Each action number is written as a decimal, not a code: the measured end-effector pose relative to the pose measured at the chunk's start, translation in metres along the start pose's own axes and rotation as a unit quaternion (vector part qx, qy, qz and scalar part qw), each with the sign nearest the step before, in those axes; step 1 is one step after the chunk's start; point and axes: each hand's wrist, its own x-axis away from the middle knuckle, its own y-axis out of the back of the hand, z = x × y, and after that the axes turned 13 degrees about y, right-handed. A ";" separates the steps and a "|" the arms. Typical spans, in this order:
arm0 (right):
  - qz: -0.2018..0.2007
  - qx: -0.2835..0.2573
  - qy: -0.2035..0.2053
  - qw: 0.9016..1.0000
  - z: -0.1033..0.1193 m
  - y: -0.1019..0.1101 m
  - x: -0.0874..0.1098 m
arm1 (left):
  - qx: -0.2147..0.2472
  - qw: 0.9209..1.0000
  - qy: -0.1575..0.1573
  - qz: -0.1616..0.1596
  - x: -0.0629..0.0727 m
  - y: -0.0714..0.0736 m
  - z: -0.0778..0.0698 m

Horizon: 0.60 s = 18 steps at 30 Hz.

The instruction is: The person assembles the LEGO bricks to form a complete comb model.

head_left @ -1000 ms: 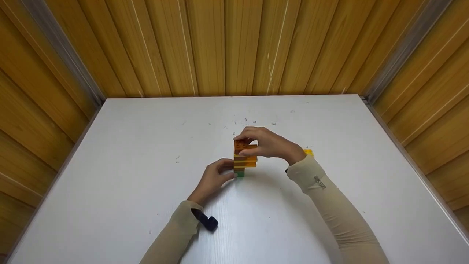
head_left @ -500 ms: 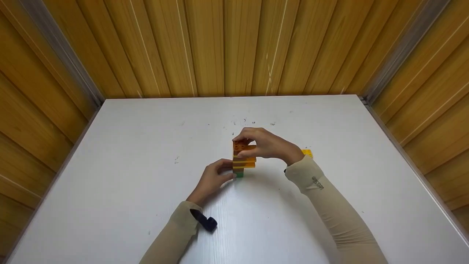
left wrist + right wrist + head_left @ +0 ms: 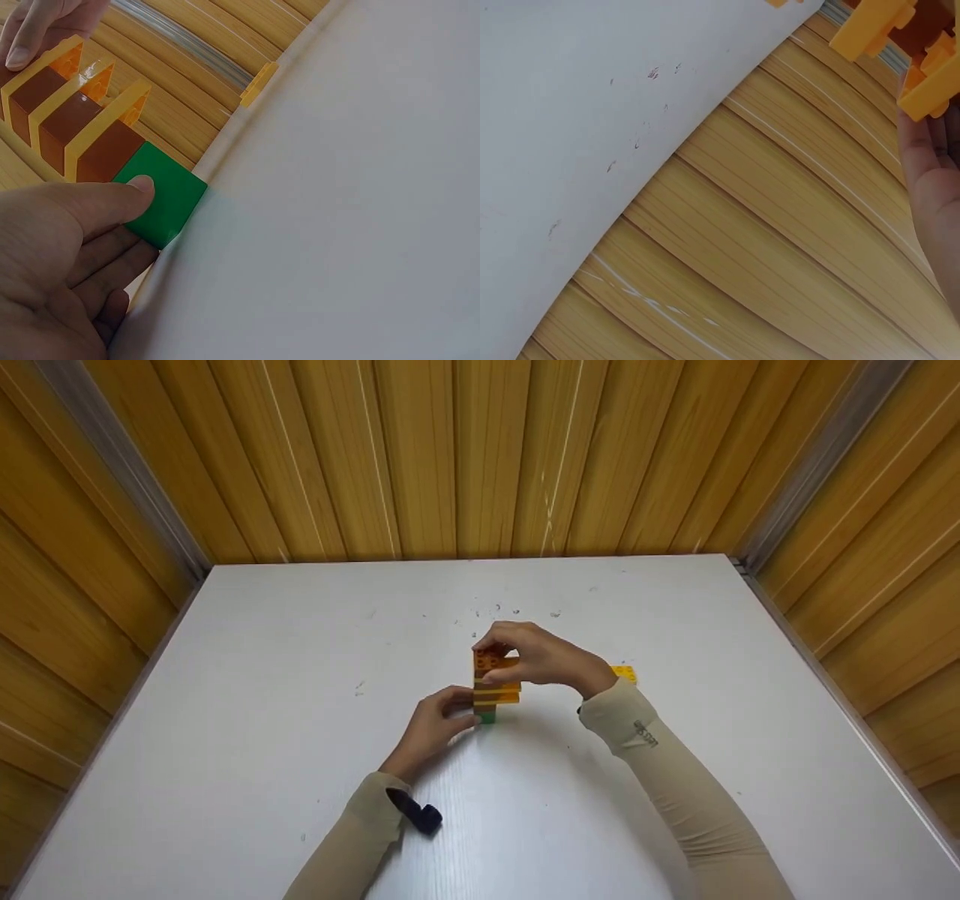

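A tower of toy building bricks stands upright on the table, with a green brick at its foot. Above that, brown bricks alternate with thin yellow plates, which jut out to the right. My left hand grips the green brick, its thumb flat on one face in the left wrist view. At the top, my right hand holds the uppermost brown brick, thumb in front and fingers behind. In the right wrist view, its fingers reach up beside a yellow plate.
One loose yellow brick lies on the white table, partly behind the right wrist. Wood-patterned panels close off the back and both sides. Dark scuff marks dot the tabletop beyond the tower.
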 end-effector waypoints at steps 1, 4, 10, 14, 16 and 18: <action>-0.001 -0.003 -0.002 1.000 0.000 0.000 0.000 | 0.001 1.000 -0.001 0.001 0.000 0.000 0.000; -0.002 -0.010 -0.011 1.000 0.000 0.000 0.000 | 0.003 1.000 0.001 0.002 0.000 0.000 0.000; -0.003 -0.025 -0.027 0.999 0.000 0.000 0.000 | 0.002 1.000 0.006 0.000 0.001 0.000 0.000; -0.004 -0.024 -0.028 0.999 0.001 0.000 0.000 | 0.004 1.000 0.005 0.001 0.001 0.000 -0.001; -0.005 -0.024 -0.030 0.999 0.002 0.001 0.000 | 0.005 1.000 0.003 0.002 0.001 0.000 -0.002; -0.006 -0.026 -0.033 0.999 0.002 0.001 0.000 | 0.007 1.000 0.004 0.003 0.001 -0.001 -0.002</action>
